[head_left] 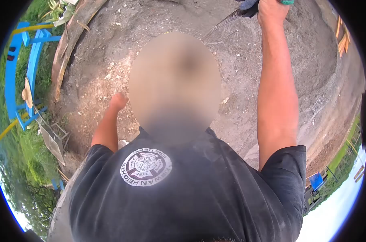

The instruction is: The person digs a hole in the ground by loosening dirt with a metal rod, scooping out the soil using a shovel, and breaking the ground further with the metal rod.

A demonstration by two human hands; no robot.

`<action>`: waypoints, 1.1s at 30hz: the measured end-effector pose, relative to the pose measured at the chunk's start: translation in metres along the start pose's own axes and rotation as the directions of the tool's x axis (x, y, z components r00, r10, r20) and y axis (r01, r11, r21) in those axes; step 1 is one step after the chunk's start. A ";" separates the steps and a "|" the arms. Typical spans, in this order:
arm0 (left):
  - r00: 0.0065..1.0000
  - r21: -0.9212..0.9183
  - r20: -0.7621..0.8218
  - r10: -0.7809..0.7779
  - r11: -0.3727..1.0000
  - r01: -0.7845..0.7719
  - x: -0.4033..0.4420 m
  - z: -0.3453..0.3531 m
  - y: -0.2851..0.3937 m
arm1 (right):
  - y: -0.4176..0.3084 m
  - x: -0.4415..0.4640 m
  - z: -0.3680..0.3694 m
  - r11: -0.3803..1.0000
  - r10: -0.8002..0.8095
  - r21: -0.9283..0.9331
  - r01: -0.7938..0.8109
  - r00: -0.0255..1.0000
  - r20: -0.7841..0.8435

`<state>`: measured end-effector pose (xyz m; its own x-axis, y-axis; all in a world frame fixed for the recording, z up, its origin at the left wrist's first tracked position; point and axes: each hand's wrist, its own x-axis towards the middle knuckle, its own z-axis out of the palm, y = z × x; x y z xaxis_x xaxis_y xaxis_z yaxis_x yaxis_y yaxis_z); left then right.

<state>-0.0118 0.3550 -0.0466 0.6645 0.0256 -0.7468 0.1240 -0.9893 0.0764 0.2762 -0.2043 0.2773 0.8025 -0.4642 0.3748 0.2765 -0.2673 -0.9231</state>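
Note:
My right hand (273,11) reaches far forward and is cut off by the top edge. Dark glove material (249,7) and a bit of green show around its fingers. A ribbed steel bar (225,25) slants from there down over the dirt, and the hand appears closed around its upper end. My left hand (119,101) is low beside my body with its fingers curled in. Whatever it may hold is hidden. A blurred oval covers the middle of the view, and my dark shirt (183,193) fills the bottom.
Gravelly soil (94,68) spreads around me. At left, a curved wooden edge (70,44) borders it, and beyond stand a blue frame (33,72), a straw hat (27,93) and grass. Thin wire (317,105) lies at right, with wood pieces (343,40) and a blue object (316,181) farther out.

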 end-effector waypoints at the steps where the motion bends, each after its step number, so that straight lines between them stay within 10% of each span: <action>1: 0.992 0.125 0.069 0.107 0.985 -0.115 -0.003 0.036 0.000 | 0.000 0.006 0.001 1.000 0.001 -0.011 -0.001 1.000 -0.021; 3: 0.946 0.214 0.222 0.237 0.934 -0.285 -0.007 0.071 0.023 | -0.018 -0.024 -0.007 0.992 0.092 0.086 -0.087 0.994 -0.056; 4: 0.919 0.183 0.292 0.265 0.928 -0.325 -0.008 0.079 0.048 | -0.011 -0.035 -0.028 0.962 -0.220 -0.147 0.229 0.972 0.076; 6: 0.961 -0.061 0.206 0.187 0.982 -0.178 -0.044 0.030 0.136 | -0.022 -0.087 -0.056 0.953 -0.277 -0.080 0.291 0.949 0.153; 8: 0.936 -0.180 0.053 0.347 0.926 -0.333 -0.037 0.029 0.197 | -0.063 -0.164 -0.086 0.978 0.005 0.209 -0.030 0.993 0.120; 13: 0.668 -0.227 -0.360 0.651 0.633 -0.740 -0.025 0.002 0.356 | -0.089 -0.293 -0.180 0.978 -0.041 0.209 -0.004 0.977 0.211; 19: 0.398 0.068 0.383 0.834 0.404 -0.912 0.006 0.058 0.466 | -0.104 -0.342 -0.270 0.981 0.059 0.165 -0.104 0.965 0.257; 28: 0.238 -0.176 0.373 0.897 0.320 -0.931 -0.182 0.020 0.630 | -0.220 -0.319 -0.483 0.946 0.094 0.325 -0.009 0.965 -0.246; 33: -0.225 -0.429 0.248 0.942 -0.102 -0.898 -0.360 -0.101 0.675 | -0.393 -0.269 -0.549 0.951 -0.174 0.221 0.218 0.964 -0.201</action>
<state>-0.0928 -0.3072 0.3404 -0.2157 -0.9735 0.0766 -0.2929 0.1393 0.9459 -0.3380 -0.4380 0.5864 0.6188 -0.5708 0.5397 0.5549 -0.1687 -0.8147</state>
